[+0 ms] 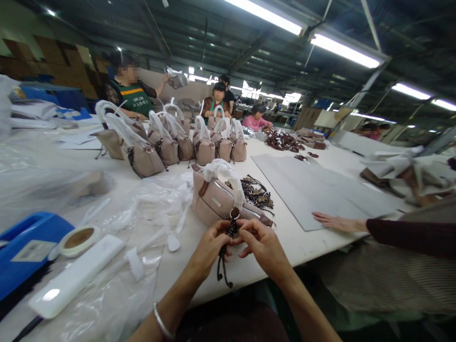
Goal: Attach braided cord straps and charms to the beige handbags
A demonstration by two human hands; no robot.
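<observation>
A taupe handbag [213, 202] with a zip and white-wrapped handles [228, 173] stands right in front of me. At its near side hangs a dark braided cord [233, 228] with loose ends, close to a metal ring on a brown tab. My left hand [213, 242] pinches this cord from the left. From the right, my right hand [258, 240] has thumb and fingers closed at the same knot. The exact grip is partly hidden by the fingers. Behind the bag lies a pile of dark cords with gold-coloured pieces [256, 192].
Several finished-looking handbags [204, 149] stand in a row at the back. On the left are a blue tape dispenser [32, 251], a tape roll [80, 241], a white box-like device [76, 278] and clear plastic. A co-worker's hand [338, 222] rests by a grey sheet [313, 190] on the right.
</observation>
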